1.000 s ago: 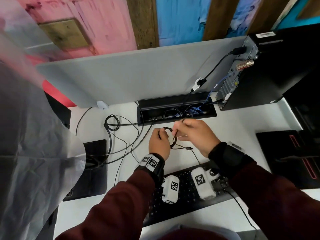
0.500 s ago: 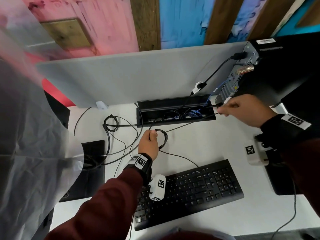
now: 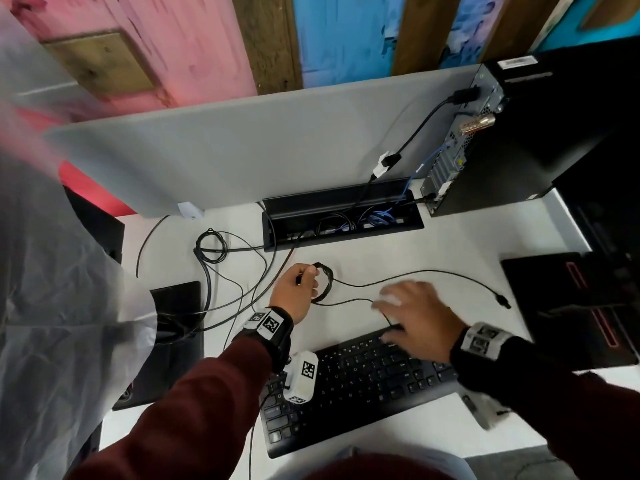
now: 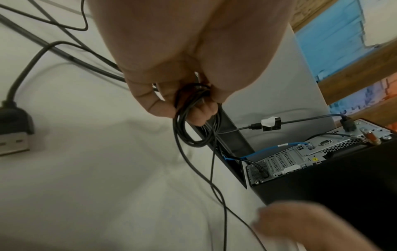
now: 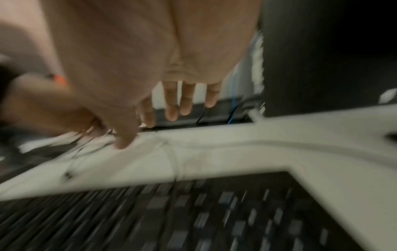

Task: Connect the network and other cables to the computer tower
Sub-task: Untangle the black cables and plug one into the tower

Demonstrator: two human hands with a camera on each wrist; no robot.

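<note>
My left hand (image 3: pixel 300 285) (image 4: pixel 182 95) grips a small coil of thin black cable (image 3: pixel 325 284) (image 4: pixel 193 122) just above the white desk. The cable's loose end runs right across the desk to a black plug (image 3: pixel 503 301) lying free. My right hand (image 3: pixel 412 313) (image 5: pixel 171 105) hovers with fingers spread over the desk behind the keyboard (image 3: pixel 360 379), holding nothing; it is blurred. The black computer tower (image 3: pixel 512 133) (image 4: pixel 322 169) stands at the back right, rear panel facing me, with a black power lead and a blue network cable (image 4: pixel 277 147) plugged in.
An open black cable tray (image 3: pixel 341 216) is set into the desk behind my hands. Loose black cables (image 3: pixel 221 258) lie to the left, with a USB plug (image 4: pixel 15 135). A grey divider panel (image 3: pixel 242 140) backs the desk. A black pad (image 3: pixel 568 306) lies right.
My right hand let go of the cable end near the tower and swept back left to the keyboard. The plug now lies on the desk. My left hand keeps holding the coil.
</note>
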